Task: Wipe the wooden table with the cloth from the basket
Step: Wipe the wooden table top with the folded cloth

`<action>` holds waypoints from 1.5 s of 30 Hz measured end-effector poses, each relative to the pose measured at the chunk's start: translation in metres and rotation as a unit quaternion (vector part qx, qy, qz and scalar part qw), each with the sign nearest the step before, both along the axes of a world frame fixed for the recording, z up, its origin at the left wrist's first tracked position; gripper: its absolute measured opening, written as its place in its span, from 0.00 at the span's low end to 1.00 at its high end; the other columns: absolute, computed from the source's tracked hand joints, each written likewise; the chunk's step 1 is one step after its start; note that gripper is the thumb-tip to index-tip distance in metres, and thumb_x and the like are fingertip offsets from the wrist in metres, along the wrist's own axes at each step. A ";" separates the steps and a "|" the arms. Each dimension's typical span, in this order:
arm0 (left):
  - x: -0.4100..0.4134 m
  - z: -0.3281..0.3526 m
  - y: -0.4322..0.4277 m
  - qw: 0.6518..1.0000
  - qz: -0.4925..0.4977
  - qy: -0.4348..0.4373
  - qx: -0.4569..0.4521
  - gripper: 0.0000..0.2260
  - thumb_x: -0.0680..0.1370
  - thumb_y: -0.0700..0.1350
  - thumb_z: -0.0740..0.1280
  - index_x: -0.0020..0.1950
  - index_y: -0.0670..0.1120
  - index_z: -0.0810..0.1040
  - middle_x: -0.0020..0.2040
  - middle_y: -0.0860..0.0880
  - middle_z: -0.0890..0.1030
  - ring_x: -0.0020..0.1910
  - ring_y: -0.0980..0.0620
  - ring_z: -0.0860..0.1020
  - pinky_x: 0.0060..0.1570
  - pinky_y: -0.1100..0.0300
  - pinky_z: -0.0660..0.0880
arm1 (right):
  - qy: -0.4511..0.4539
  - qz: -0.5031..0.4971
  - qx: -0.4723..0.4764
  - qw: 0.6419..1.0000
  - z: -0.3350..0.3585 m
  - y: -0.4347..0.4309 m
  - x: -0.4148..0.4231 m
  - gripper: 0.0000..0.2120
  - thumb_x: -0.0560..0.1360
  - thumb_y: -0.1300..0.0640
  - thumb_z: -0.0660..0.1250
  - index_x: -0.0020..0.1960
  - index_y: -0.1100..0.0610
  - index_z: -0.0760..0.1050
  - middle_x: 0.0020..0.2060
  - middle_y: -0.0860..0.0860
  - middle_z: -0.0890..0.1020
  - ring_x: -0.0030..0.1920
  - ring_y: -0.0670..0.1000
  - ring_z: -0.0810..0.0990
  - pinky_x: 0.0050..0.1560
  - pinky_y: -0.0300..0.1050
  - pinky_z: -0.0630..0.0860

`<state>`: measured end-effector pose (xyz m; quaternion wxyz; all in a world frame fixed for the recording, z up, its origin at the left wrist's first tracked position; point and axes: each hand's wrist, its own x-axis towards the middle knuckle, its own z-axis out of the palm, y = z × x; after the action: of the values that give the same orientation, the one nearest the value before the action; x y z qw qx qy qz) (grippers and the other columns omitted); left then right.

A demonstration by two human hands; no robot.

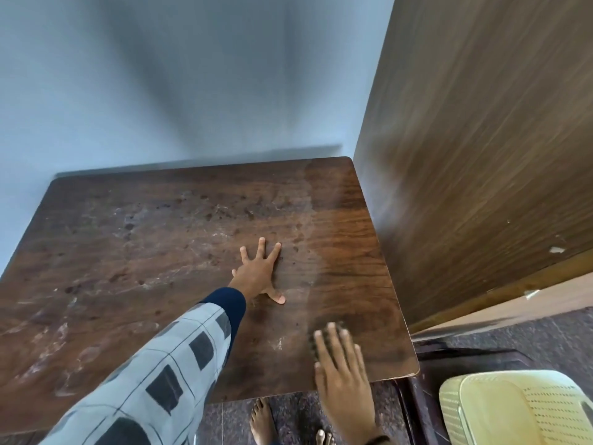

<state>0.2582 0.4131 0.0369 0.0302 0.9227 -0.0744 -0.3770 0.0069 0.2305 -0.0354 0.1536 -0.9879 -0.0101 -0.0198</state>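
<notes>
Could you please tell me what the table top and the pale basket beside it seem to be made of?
The table looks like dark wood or wood-grain laminate: streaky grain, glossier in the strip on the right, dull and blotched elsewhere. The basket looks like cream moulded plastic, with rows of small perforations and a smooth rim.

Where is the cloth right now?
In the head view, the dark cloth lies mostly hidden under the flat fingers of the right hand, near the front right corner of the wooden table.
</notes>
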 end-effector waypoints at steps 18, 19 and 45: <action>0.027 -0.003 0.020 0.998 -0.036 0.023 0.054 0.67 0.60 0.64 0.81 0.73 0.64 0.25 0.75 0.45 0.23 0.73 0.23 0.34 0.69 0.25 0.56 | 0.078 0.306 -0.088 0.945 0.019 -0.060 0.141 0.26 0.85 0.46 0.45 0.82 0.42 0.44 0.81 0.45 0.43 0.80 0.49 0.38 0.80 0.52 0.40; 0.027 -0.003 0.020 0.998 -0.032 0.025 0.049 0.67 0.61 0.63 0.81 0.74 0.64 0.26 0.76 0.46 0.24 0.73 0.23 0.34 0.69 0.26 0.57 | 0.090 0.260 -0.087 0.958 0.019 -0.063 0.162 0.26 0.85 0.45 0.43 0.82 0.42 0.42 0.81 0.45 0.41 0.80 0.49 0.38 0.80 0.54 0.43; 0.028 0.002 0.018 0.995 -0.072 0.032 0.068 0.65 0.64 0.66 0.78 0.75 0.61 0.25 0.75 0.44 0.23 0.74 0.24 0.35 0.67 0.28 0.63 | 0.064 0.229 -0.063 0.969 0.011 -0.048 0.184 0.27 0.85 0.47 0.49 0.82 0.43 0.48 0.82 0.44 0.46 0.81 0.48 0.42 0.78 0.48 0.44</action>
<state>0.2863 0.4311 0.0394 -0.0578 0.9023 -0.1138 -0.4118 0.1906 0.1828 -0.0247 0.0913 -0.9661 -0.2279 0.0799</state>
